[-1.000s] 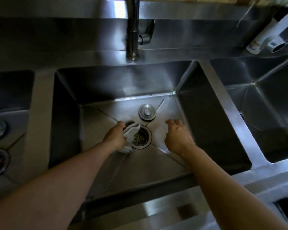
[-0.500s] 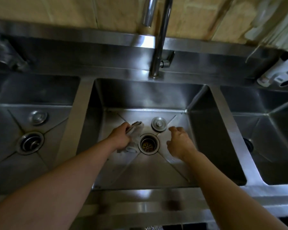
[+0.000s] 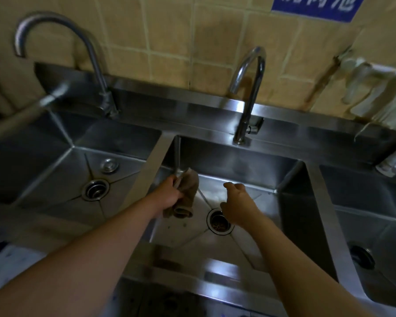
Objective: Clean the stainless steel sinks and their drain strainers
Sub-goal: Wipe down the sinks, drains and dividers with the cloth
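Three stainless steel sinks stand side by side. My left hand (image 3: 169,194) grips a crumpled brownish cloth (image 3: 188,195) above the left part of the middle sink (image 3: 290,216). My right hand (image 3: 234,203) hovers over the middle sink with loosely curled fingers and holds nothing; it hides the back edge of the round drain strainer (image 3: 220,223). The middle sink's stopper is out of sight behind my hand. The left sink (image 3: 55,161) shows its own drain (image 3: 95,189) and a round stopper (image 3: 109,166) lying behind it.
A curved faucet (image 3: 247,94) rises behind the middle sink, and a taller one (image 3: 78,53) behind the left sink. The right sink (image 3: 375,220) has a dark drain (image 3: 362,257). White gloves or cloths (image 3: 375,92) hang on the tiled wall at right.
My left hand has lifted the cloth up from beside the drain toward the sink's back left. My right hand has risen too. The view has tilted up, showing wall and faucets.
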Demonstrator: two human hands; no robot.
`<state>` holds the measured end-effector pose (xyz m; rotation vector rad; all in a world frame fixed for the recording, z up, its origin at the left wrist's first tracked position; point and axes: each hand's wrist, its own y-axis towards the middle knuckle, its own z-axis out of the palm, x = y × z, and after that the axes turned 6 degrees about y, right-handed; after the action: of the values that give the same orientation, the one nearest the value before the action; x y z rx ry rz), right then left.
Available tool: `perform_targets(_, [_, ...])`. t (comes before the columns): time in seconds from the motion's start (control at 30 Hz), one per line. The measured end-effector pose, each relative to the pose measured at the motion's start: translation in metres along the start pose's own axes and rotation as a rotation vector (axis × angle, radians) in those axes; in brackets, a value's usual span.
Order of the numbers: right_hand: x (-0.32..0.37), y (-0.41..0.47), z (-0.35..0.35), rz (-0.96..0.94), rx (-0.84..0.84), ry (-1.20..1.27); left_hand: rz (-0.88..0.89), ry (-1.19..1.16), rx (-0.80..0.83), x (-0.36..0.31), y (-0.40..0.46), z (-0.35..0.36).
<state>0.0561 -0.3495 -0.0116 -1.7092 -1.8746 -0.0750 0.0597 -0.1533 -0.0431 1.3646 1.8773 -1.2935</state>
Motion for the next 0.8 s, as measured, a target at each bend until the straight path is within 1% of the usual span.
perform_targets(0.07, [0.016, -0.001, 0.001, -0.038, 0.026, 0.034, -0.006, -0.05, -0.045, -0.001, -0.014, -0.012])
perform_targets(0.23, [0.059, -0.005, 0.007, -0.167, 0.047, 0.052, -0.042, -0.058, -0.18, 0.003, -0.042, -0.051])
perform_targets(0.33, [0.086, -0.007, 0.012, -0.243, 0.078, 0.074, -0.05, -0.078, -0.232, 0.008, -0.055, -0.076])
perform_targets(0.43, [0.118, -0.011, 0.014, -0.336, 0.08, 0.121, -0.041, -0.147, -0.263, 0.014, -0.066, -0.1])
perform_targets(0.53, [0.155, -0.014, 0.017, -0.437, 0.098, 0.275, -0.045, -0.211, -0.272, 0.02, -0.074, -0.125])
perform_targets(0.6, [0.186, -0.017, 0.023, -0.466, 0.155, 0.385, -0.046, -0.258, -0.301, 0.028, -0.08, -0.146])
perform_targets(0.7, [0.225, -0.018, 0.039, -0.456, 0.231, 0.438, -0.039, -0.279, -0.3, 0.041, -0.084, -0.176])
perform_targets(0.8, [0.267, -0.02, 0.061, -0.42, 0.239, 0.483, -0.004, -0.313, -0.23, 0.058, -0.086, -0.211])
